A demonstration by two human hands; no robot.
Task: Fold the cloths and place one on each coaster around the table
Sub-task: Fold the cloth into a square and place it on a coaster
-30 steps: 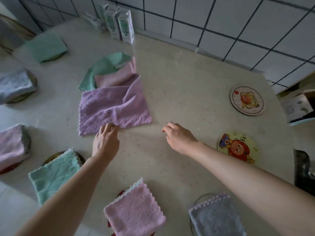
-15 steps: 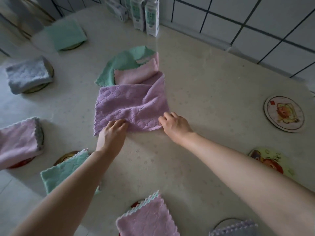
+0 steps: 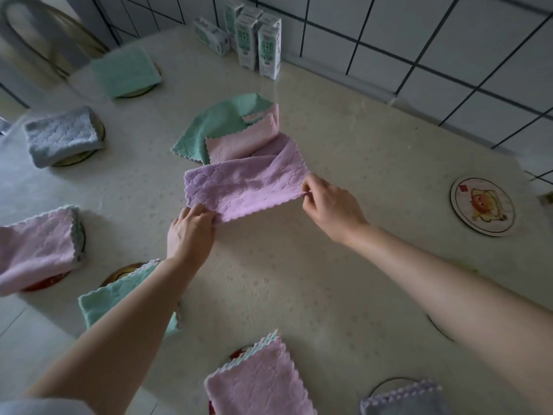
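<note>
left hand [image 3: 190, 235]: bare, no rings or watch | right hand [image 3: 332, 205]: bare, no jewellery | forearms: uncovered to frame edge | sleeve [image 3: 36, 407]: pale grey-white fabric at lower-left corner, left arm

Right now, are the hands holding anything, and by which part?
Yes: the purple cloth. The left hand pinches its near left corner, and the right hand pinches its right edge.

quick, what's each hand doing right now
Left hand: closed, pinching the near left corner of the purple cloth.
Right hand: closed, pinching the cloth's right corner.
</note>
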